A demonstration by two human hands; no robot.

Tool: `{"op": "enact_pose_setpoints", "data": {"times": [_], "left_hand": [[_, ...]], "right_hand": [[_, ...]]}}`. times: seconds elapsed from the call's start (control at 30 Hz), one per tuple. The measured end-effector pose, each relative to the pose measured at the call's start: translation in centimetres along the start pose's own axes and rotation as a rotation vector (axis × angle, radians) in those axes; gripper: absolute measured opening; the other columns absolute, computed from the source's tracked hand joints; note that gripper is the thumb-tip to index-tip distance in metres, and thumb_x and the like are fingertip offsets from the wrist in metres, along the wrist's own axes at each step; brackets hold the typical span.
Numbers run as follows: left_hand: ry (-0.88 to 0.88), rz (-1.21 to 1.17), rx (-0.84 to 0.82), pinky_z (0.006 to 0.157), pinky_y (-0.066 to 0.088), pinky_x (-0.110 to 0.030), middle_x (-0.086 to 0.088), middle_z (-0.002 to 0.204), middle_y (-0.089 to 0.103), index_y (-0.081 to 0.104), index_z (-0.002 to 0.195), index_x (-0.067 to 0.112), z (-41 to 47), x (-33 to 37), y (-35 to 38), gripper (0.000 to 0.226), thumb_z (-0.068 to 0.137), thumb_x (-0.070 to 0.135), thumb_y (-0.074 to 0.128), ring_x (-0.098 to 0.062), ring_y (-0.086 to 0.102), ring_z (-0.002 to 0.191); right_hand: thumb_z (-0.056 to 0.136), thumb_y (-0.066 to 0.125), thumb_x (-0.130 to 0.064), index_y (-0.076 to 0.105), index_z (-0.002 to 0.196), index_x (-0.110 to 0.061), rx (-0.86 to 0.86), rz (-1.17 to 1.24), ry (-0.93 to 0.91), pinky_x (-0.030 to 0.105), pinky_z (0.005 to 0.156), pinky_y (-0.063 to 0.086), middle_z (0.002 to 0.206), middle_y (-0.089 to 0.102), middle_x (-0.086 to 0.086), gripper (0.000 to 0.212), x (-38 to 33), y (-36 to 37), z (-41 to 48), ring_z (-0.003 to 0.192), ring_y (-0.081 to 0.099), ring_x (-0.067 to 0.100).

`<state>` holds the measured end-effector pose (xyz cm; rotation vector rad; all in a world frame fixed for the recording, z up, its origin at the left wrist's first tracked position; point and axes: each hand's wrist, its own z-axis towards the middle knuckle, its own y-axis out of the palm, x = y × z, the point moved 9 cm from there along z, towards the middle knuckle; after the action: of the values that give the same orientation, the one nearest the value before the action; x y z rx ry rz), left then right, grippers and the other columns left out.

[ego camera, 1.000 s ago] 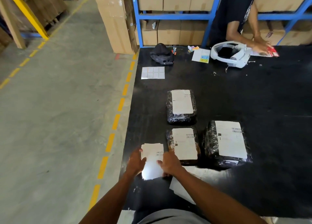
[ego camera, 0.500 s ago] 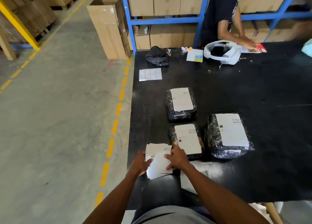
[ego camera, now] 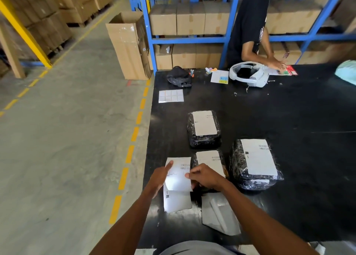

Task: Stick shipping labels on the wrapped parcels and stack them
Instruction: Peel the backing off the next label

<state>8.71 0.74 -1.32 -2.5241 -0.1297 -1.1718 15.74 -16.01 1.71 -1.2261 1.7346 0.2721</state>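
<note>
- Left hand at 7 o'clock of the black table, fingers stretched flat and loose against the left edge of a shipping label, clamped on nothing.
- Right hand just at 3 o'clock of that label, thumb and fingertips pinched on its right edge, lifting it off the sheet below.
- Backing sheet lying flat under the raised label, at 6 o'clock of it, near the table's left rim.
- Crumpled used backing at 4 o'clock of the hands, flat on the table.
- 3 wrapped parcels in black film, each already wearing a white label, none stacked.
- Near parcel touching the right hand, partly hidden by it, at 1 o'clock of the label.
- Far parcel at 12 o'clock of the near one, apart from it.
- Large parcel at 3 o'clock of the near one, just beside it.
- Sheet of small stickers at 11 o'clock of the far parcel, well apart.
- White headset at the far edge, with a second person behind it, hands pressed on papers there.
</note>
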Motion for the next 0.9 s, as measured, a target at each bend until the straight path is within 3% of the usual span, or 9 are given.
{"op": "enact_pose_setpoints", "data": {"times": [0.1, 0.17, 0.27, 0.47, 0.9], "left_hand": [[0.061, -0.208, -0.271, 0.099, 0.044, -0.037, 0.003, 0.116, 0.074, 0.071, 0.12, 0.017, -1.5, 3.5, 2.3, 0.043, 0.095, 0.05, 0.058, -0.017, 0.068, 0.109], [0.161, -0.264, -0.276, 0.102, 0.05, -0.043, -0.007, 0.116, 0.075, 0.071, 0.117, 0.011, -1.9, 5.9, 2.5, 0.034, 0.091, 0.032, 0.07, -0.025, 0.07, 0.109], [0.27, -0.248, -0.231, 0.097, 0.053, -0.039, -0.007, 0.113, 0.076, 0.072, 0.114, 0.01, -2.0, 8.8, 2.9, 0.028, 0.088, 0.019, 0.074, -0.028, 0.07, 0.109], [0.325, -0.14, -0.314, 0.095, 0.053, -0.04, -0.002, 0.115, 0.075, 0.071, 0.119, 0.015, -2.8, 12.3, 5.2, 0.031, 0.089, 0.024, 0.074, -0.024, 0.07, 0.107], [0.326, -0.07, -0.279, 0.083, 0.052, -0.03, -0.003, 0.113, 0.076, 0.071, 0.117, 0.01, -3.3, 14.1, 7.1, 0.033, 0.088, 0.023, 0.076, -0.025, 0.07, 0.104]], "right_hand": [[0.098, 0.065, -0.029, 0.073, 0.074, -0.017, -0.051, 0.038, -0.033, 0.02, 0.057, 0.041, 0.068, 0.071, 0.005, 0.028, -1.3, -1.8, -1.1, 0.065, 0.06, 0.014], [0.096, 0.068, -0.03, 0.072, 0.07, -0.023, -0.071, 0.042, -0.046, 0.023, 0.059, 0.041, 0.069, 0.069, 0.004, 0.028, -1.7, -3.2, -1.6, 0.069, 0.06, 0.014], [0.095, 0.07, -0.029, 0.076, 0.081, -0.021, -0.008, 0.084, -0.087, 0.023, 0.06, 0.042, 0.077, 0.073, -0.003, 0.017, -2.6, -6.3, -2.5, 0.07, 0.066, 0.011], [0.098, 0.066, -0.021, 0.074, 0.101, -0.011, 0.141, 0.153, -0.183, 0.027, 0.067, 0.049, 0.095, 0.08, 0.001, 0.012, -4.0, -13.2, -4.2, 0.076, 0.07, 0.014], [0.098, 0.066, -0.014, 0.074, 0.095, 0.002, 0.068, 0.099, -0.218, 0.023, 0.058, 0.045, 0.093, 0.079, 0.008, 0.018, -3.7, -16.1, -4.2, 0.071, 0.067, 0.014]]}}
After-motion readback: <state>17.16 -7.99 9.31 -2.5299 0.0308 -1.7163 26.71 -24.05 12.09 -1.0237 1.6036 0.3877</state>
